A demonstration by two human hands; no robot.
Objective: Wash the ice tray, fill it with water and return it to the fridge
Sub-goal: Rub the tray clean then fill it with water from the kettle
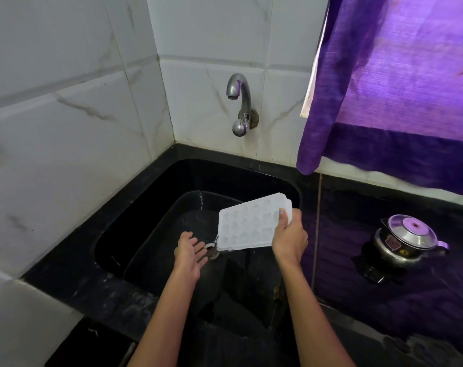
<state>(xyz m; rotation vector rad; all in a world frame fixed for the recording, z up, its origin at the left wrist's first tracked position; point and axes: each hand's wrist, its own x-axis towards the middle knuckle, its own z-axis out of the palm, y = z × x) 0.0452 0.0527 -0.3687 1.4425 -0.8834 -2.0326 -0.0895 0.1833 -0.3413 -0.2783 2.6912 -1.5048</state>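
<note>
Right hand (290,238) grips the white ice tray (248,223) by its right edge, tilted over the black sink (135,207); water runs off its low corner. Left hand (190,251) is spread, empty, partly hiding the drain (211,250) below.

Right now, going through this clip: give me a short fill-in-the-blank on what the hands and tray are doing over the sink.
1. The ice tray is held by the ____ hand alone.
2. The tray is tilted so water runs off its lower corner into the black ____.
3. The left hand is open and holds ____.
4. The tap on the wall is ____ running.

Missing words: right; sink; nothing; not
</note>
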